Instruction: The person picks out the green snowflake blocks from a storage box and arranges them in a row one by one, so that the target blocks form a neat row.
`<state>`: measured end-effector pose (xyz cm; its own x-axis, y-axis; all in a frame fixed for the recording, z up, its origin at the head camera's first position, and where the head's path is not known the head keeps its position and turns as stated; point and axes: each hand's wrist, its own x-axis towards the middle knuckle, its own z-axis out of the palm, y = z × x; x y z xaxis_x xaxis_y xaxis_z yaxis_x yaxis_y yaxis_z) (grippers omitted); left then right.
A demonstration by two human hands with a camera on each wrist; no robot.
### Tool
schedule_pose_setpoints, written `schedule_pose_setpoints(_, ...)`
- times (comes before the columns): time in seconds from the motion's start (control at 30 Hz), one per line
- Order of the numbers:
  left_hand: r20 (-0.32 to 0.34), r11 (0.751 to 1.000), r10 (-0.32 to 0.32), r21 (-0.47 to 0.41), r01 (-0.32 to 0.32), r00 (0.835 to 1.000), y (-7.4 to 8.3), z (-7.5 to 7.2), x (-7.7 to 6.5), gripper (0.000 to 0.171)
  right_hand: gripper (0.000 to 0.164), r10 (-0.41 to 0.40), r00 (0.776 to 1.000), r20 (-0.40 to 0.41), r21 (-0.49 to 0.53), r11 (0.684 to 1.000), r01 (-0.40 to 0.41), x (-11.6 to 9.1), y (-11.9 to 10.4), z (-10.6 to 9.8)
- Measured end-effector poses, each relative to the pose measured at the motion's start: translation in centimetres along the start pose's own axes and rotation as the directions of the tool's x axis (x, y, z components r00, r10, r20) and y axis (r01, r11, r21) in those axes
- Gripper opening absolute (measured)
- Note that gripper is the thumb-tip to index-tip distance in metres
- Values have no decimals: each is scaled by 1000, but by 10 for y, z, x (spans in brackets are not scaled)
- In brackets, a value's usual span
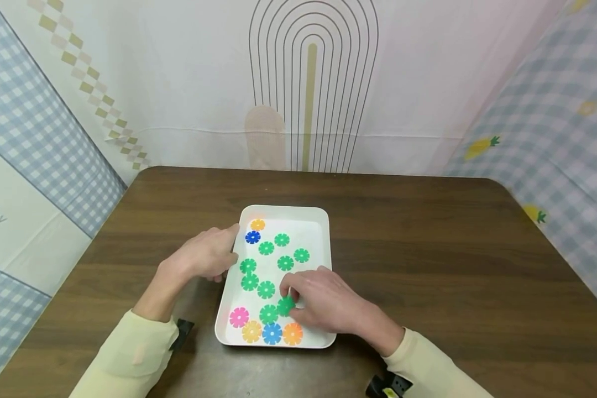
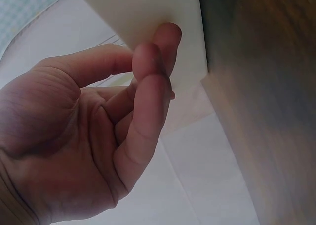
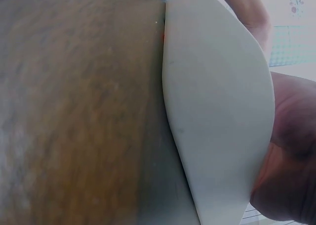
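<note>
A white tray [image 1: 305,221] lies on the table in the head view, with several notched plastic snowflake discs on it. My left hand [image 1: 206,254] grips its left rim; in the left wrist view a fingertip [image 2: 168,37] presses the tray's outer wall. Over the tray's lower right, my right hand [image 1: 323,298] pinches a green snowflake disc [image 1: 285,307] between thumb and fingers. Beside that piece lies another green disc [image 1: 268,314]. In the right wrist view the tray's wall [image 3: 217,101] hides the fingertips.
Along the near end sit a pink disc [image 1: 239,317], a yellow disc [image 1: 251,331], a light blue disc [image 1: 272,333] and an orange disc [image 1: 292,334]. A dark blue disc [image 1: 252,237] lies near the far left corner. Brown tabletop [image 1: 428,260] surrounds the tray, with a curtain [image 1: 189,83] behind.
</note>
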<state>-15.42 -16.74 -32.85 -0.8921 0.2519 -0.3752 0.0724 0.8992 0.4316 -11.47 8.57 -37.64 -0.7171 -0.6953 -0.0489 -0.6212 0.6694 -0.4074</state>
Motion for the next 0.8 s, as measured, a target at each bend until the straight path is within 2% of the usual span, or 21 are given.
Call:
schedule_pose_setpoints(0.27,11,1000,-9,0,9,1000,1,3,0,59,19,-6,999,41,72,997,3,0,1,-2)
schedule_pose_setpoints(0.43,10,1000,-3,2,3,1000,0,5,-1,64,18,-11,999,39,95,995,7,-2,3,-4)
schedule_pose_setpoints(0.53,11,1000,-2,1,2,1000,0,6,-1,66,18,-26,999,22,115,993,24,-3,5,-5)
schedule_pose_setpoints(0.63,12,1000,-11,3,11,1000,0,6,-2,67,19,-42,999,-5,180,983,42,-4,6,-6)
schedule_pose_setpoints(0.8,13,1000,-18,6,18,1000,-2,6,-5,67,21,-27,996,-82,330,943,52,-5,10,-10)
